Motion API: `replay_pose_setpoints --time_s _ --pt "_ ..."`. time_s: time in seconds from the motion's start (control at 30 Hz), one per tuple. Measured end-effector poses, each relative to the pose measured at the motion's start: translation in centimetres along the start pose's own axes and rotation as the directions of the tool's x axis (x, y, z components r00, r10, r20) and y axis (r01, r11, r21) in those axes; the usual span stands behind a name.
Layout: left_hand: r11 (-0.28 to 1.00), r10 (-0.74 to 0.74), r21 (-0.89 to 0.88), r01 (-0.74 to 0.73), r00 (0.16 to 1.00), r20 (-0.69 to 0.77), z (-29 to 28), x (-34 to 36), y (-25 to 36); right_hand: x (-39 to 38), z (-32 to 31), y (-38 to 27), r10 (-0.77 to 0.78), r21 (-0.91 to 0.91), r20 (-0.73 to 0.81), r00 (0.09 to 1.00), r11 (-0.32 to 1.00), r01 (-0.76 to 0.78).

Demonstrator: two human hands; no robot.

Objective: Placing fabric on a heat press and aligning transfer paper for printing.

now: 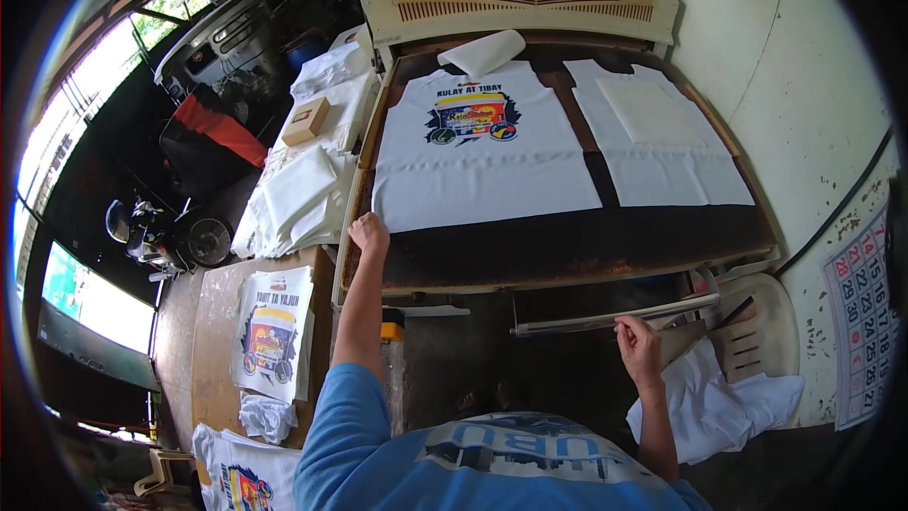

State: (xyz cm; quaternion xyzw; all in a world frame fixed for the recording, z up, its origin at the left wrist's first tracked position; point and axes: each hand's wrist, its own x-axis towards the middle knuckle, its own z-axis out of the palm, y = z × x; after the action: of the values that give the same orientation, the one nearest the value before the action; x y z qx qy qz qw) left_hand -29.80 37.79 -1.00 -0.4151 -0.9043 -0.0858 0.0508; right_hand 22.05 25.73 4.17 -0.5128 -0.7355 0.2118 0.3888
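Observation:
On the dark bed of a large heat press [530, 251] lie two white fabric shirt pieces. The left piece [482, 191] carries a colourful printed design, and a curled white sheet [482, 53] rests at its top edge. The right piece [673, 180] has a blank pale sheet [653, 112] on it. My left hand [369, 232] is closed at the printed piece's lower left corner. My right hand [639, 352] is held with its fingers curled close to the metal handle bar [605, 314]; I see nothing in it, and cannot tell whether it touches the bar.
A side table on the left bears white cloths [298, 194] and a small cardboard box [306, 121]. Nearer stands a wooden table with printed sheets [272, 331]. White fabric [714, 393] drapes over a plastic chair [771, 331] at right. A motorcycle [170, 237] stands far left.

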Motion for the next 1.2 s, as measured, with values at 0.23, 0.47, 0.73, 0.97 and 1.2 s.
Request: replay_pose_setpoints --time_s 0.23,0.47,0.73,0.97,1.2 --pt "0.793 0.179 -0.589 -0.154 0.984 -0.016 -5.3 -4.0 -1.0 2.9 1.8 -2.1 -0.112 -0.027 0.036 0.993 0.993 0.113" --pt "0.780 0.050 -0.626 0.020 0.994 0.094 -9.6 -14.2 -11.0 11.3 2.7 -0.2 -0.185 -0.038 0.018 0.983 0.982 0.185" --pt "0.631 -0.307 -0.731 0.260 0.949 0.072 -8.9 -24.9 -20.8 24.6 6.0 9.0 0.033 -0.493 0.042 0.999 0.870 -0.008" --pt "0.530 -0.549 -0.742 0.410 0.833 0.068 -7.1 -33.2 -25.5 28.1 6.3 12.6 0.331 -0.623 0.009 0.944 0.740 -0.253" --pt "0.428 -0.638 -0.762 0.486 0.760 0.126 -6.8 -35.6 -22.7 28.8 6.3 18.2 0.084 -0.578 -0.039 0.996 0.811 -0.091"
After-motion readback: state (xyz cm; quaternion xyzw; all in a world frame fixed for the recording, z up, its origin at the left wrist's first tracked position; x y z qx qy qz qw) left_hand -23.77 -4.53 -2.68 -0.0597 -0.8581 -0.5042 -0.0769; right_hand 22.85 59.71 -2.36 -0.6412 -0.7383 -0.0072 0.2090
